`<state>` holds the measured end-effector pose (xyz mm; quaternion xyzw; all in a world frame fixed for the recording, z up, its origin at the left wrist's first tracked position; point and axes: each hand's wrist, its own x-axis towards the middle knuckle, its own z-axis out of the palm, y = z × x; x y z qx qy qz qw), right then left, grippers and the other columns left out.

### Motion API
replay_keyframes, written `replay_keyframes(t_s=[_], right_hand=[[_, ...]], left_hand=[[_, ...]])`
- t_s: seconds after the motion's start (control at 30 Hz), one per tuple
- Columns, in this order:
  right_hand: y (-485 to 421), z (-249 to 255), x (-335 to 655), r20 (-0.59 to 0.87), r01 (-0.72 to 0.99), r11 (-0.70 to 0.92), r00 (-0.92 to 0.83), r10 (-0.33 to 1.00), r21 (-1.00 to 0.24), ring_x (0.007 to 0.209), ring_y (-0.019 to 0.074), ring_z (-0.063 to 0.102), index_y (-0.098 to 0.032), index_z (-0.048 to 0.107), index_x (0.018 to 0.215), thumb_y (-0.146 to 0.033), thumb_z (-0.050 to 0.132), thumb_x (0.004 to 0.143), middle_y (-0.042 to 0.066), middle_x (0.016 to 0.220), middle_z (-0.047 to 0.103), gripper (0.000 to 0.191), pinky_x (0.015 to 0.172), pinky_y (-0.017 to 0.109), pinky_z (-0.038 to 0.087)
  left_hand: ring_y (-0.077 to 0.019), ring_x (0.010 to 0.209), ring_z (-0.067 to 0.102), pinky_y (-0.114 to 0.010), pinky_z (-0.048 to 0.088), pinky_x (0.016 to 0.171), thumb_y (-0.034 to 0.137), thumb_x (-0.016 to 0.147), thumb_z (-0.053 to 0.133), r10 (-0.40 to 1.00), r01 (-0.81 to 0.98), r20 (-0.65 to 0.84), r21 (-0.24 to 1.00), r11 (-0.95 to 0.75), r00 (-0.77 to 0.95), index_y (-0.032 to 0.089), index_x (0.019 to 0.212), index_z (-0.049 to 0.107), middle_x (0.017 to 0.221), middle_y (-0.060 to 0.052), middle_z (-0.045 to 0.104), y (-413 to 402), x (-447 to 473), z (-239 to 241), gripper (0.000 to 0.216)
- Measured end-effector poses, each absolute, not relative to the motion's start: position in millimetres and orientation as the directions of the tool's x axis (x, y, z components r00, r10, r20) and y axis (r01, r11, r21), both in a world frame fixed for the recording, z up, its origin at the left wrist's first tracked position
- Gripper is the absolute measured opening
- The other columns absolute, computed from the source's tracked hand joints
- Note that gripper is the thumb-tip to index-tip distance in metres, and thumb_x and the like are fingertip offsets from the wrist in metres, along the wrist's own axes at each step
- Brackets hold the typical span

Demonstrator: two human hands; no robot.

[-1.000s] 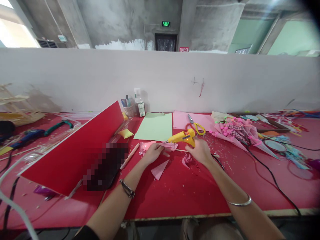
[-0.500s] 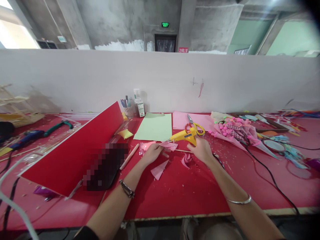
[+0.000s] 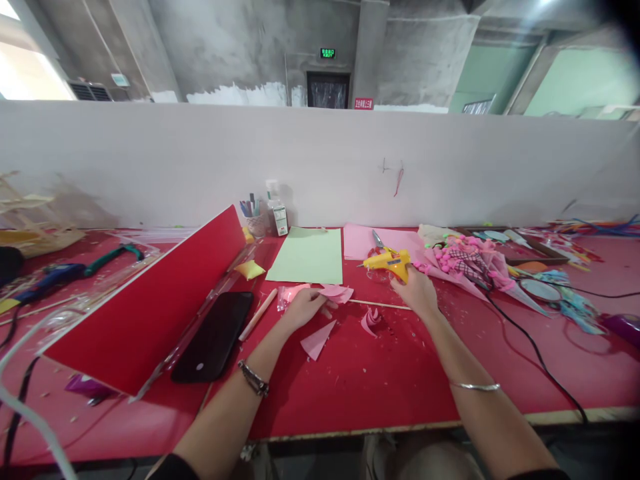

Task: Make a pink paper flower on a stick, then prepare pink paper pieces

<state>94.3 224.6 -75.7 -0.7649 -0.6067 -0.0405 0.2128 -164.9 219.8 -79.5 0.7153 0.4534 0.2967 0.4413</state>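
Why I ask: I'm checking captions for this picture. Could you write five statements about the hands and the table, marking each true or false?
1. The right hand holds a yellow glue gun. True.
2. The left hand is empty. False: it holds a pink paper piece.
3. The glue gun's nozzle touches that paper piece. False: the two are apart.
4. The green sheet lies left of the scissors in the picture. True.
5. The black phone lies on the green sheet. False: it lies beside the red board.
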Motion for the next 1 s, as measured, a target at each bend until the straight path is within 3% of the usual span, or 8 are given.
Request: replay_keyframes(t_s=[0.13,0.27,0.43,0.57,0.67,0.8,0.9,1.0], right_hand=[[228,-85,106,0.263,0.945,-0.115,0.199,0.944,-0.305,0.074,0.0206,0.059,-0.015,0.049,0.103,-0.034,0.052,0.071,0.009,0.083,0.062,0.038,0.056,0.024,0.036],[226,-82,106,0.272,0.948,-0.057,0.147,0.951,-0.314,0.083,0.0212,0.056,-0.014,0.051,0.099,-0.038,0.056,0.068,0.01,0.089,0.059,0.04,0.063,0.025,0.038],[216,-62,101,0.498,0.896,-0.1,0.33,0.802,-0.432,0.084,0.0239,0.052,-0.013,0.048,0.094,-0.048,0.046,0.072,0.011,0.087,0.055,0.042,0.065,0.03,0.039],[210,-51,95,0.656,0.823,0.116,0.349,0.669,-0.556,0.069,0.0168,0.05,-0.015,0.046,0.085,-0.034,0.039,0.078,0.006,0.076,0.052,0.021,0.063,0.027,0.04],[207,-42,87,0.58,0.659,0.342,0.178,0.795,-0.67,0.054,0.011,0.045,-0.017,0.046,0.073,-0.032,0.041,0.077,-0.001,0.061,0.047,0.016,0.052,0.022,0.038],[201,-22,77,0.39,0.431,0.42,-0.16,0.907,-0.799,0.049,0.0075,0.042,-0.017,0.048,0.072,-0.031,0.045,0.076,-0.004,0.058,0.045,0.015,0.048,0.018,0.035],[198,-16,78,0.2,0.491,0.449,-0.478,0.855,-0.746,0.054,0.0075,0.044,-0.017,0.054,0.073,-0.025,0.051,0.072,-0.003,0.065,0.051,0.009,0.051,0.018,0.035],[200,-27,86,0.084,0.591,0.465,-0.556,0.827,-0.659,0.057,0.0082,0.046,-0.016,0.057,0.075,-0.019,0.051,0.07,-0.002,0.069,0.055,0.009,0.053,0.018,0.036]], left_hand=[[-0.0125,0.05,0.053,-0.021,0.037,0.05,0.027,0.072,0.042,0.932,0.516,0.122,0.805,-0.295,0.342,0.014,0.06,0.057,0.054,-0.001,0.059,221,-167,-81,0.023],[-0.0118,0.054,0.045,-0.022,0.029,0.05,0.022,0.068,0.045,0.926,0.635,0.239,0.675,-0.375,0.292,0.016,0.058,0.053,0.056,0.001,0.053,221,-169,-78,0.014],[-0.0119,0.054,0.044,-0.023,0.026,0.051,0.02,0.07,0.041,0.902,0.714,0.262,0.551,-0.431,0.342,0.016,0.058,0.051,0.056,0.0,0.051,215,-171,-71,0.016],[-0.0128,0.053,0.044,-0.023,0.024,0.05,0.023,0.07,0.044,0.883,0.739,0.237,0.485,-0.468,0.404,0.018,0.058,0.051,0.055,0.001,0.052,211,-172,-71,0.015],[-0.0136,0.056,0.046,-0.023,0.026,0.05,0.023,0.07,0.045,0.868,0.741,0.221,0.455,-0.495,0.444,0.019,0.059,0.052,0.059,0.0,0.055,213,-172,-74,0.014],[-0.0141,0.062,0.049,-0.023,0.031,0.054,0.019,0.071,0.043,0.844,0.726,0.204,0.437,-0.532,0.496,0.018,0.065,0.053,0.067,-0.001,0.057,217,-171,-80,0.012],[-0.0143,0.064,0.05,-0.022,0.033,0.056,0.02,0.073,0.043,0.829,0.714,0.201,0.429,-0.554,0.522,0.018,0.069,0.054,0.072,-0.002,0.057,218,-170,-79,0.012],[-0.0147,0.067,0.051,-0.023,0.036,0.058,0.027,0.078,0.041,0.817,0.702,0.208,0.426,-0.571,0.538,0.019,0.077,0.056,0.078,-0.003,0.058,217,-169,-77,0.017]])
